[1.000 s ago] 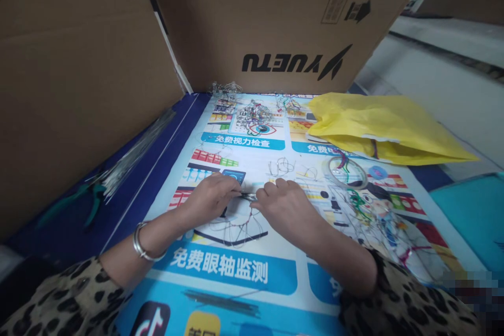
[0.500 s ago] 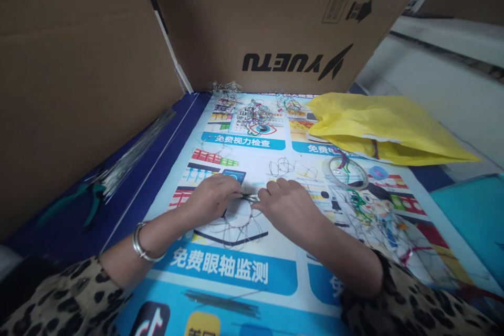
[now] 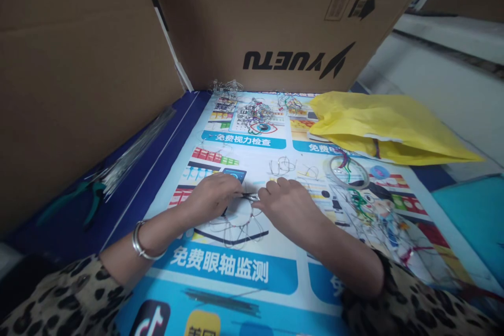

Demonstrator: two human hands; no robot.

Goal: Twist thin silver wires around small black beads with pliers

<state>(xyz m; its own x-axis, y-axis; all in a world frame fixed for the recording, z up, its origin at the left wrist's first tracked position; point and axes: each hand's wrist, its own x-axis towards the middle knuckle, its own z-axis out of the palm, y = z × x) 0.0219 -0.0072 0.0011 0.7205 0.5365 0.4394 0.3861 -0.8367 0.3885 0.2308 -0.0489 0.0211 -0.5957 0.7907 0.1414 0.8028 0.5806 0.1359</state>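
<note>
My left hand (image 3: 212, 197) and my right hand (image 3: 289, 210) face each other at the middle of the table. Both have their fingers closed in a pinch on a thin wire ring (image 3: 239, 226) with fine wire loops around its outside. Small reddish specks show along the ring, too small to name. Between the fingertips runs a short dark stretch of wire (image 3: 249, 196); how its ends meet is hidden by the fingers. The ring's lower part hangs toward me, over a printed poster sheet (image 3: 281, 273).
Cardboard walls (image 3: 252, 21) enclose the back and left. Pliers with teal handles (image 3: 96, 202) lie beside straight wires (image 3: 132, 155) at left. Tangled wire pieces (image 3: 258, 113) lie at the back. A tape roll (image 3: 365, 178), yellow bag (image 3: 389, 126) and dark wire bundle (image 3: 222, 302) are nearby.
</note>
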